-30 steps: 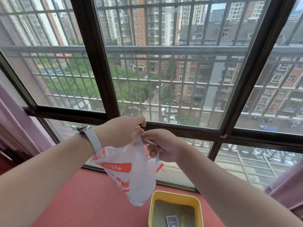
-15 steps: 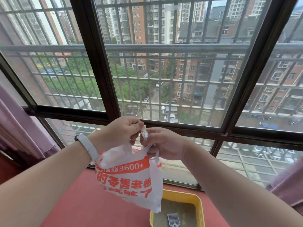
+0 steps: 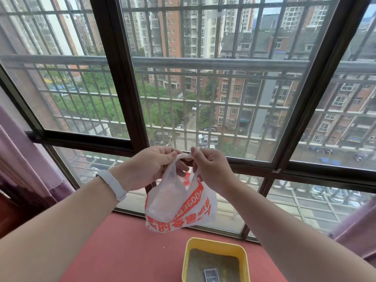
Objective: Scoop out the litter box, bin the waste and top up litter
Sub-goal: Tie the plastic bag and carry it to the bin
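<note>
- Filling the far side beyond the grip, the barred window (image 3: 203,88) looks out on apartment blocks, with purple curtains (image 3: 24,159) at either edge.
- Below the grip lies the red sill surface (image 3: 122,251), which carries the yellow litter box (image 3: 215,244), low and slightly to the right-hand side.
- Hanging straight down from the grip, the white plastic bag (image 3: 179,206) with orange print has its long axis roughly vertical, its bottom clear of the litter box rim and a little to the left of it.
- Left hand (image 3: 146,165) pinches one handle loop between thumb and fingers; a pale wristband (image 3: 114,186) sits on that wrist.
- Right hand (image 3: 211,169) pinches the other handle, the two hands close together, so the loops meet between them.
- Smallest, a grey slotted scoop (image 3: 211,275) lies in the litter, directly under the right forearm, likely the nearer hand for picking it up.
</note>
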Demonstrator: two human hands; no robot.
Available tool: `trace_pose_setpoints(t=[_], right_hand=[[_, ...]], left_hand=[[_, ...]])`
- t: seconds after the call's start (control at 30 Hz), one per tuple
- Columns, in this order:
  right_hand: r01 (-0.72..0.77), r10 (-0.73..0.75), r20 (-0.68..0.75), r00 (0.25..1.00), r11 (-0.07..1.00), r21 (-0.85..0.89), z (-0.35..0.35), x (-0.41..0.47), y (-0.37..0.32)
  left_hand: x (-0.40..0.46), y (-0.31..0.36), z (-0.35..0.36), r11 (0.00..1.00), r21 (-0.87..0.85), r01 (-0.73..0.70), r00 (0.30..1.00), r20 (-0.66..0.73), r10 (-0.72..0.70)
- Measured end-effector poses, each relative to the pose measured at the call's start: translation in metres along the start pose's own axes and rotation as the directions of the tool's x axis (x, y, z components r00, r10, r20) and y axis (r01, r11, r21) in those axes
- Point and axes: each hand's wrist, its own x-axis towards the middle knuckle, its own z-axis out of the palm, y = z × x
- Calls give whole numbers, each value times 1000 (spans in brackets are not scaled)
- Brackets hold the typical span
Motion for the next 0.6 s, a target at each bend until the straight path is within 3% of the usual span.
trace_pose_setpoints(t=[0.07,0.17,0.23,0.33,0.47,0.53,0.6], right_hand=[[31,-34,-103,994,999,-29,1,1,3],[76,-79,-215,973,997,-24,-1,6,9],[41,-29,-268,963,998,40,-6,11,14],[-114,206,-267,941,939,325,-15,18,14],[-237,445,-169,879,717,655,-23,24,13],[-239,512,-146,847,610,755,-27,26,16],[-228,538,-122,834,537,812,-31,27,21]], left_hand=[[3,-4,2,985,162,-51,993,-97,67],[13,-18,-3,811,577,-96,918,-264,296],[15,-21,-5,782,615,-103,867,-330,374],[14,-18,-12,905,409,-113,859,-417,296],[19,-18,-25,996,10,-87,858,-508,80],[21,-22,-27,946,-271,-180,849,-528,10],[19,-26,-28,808,-513,-289,861,-509,-16]])
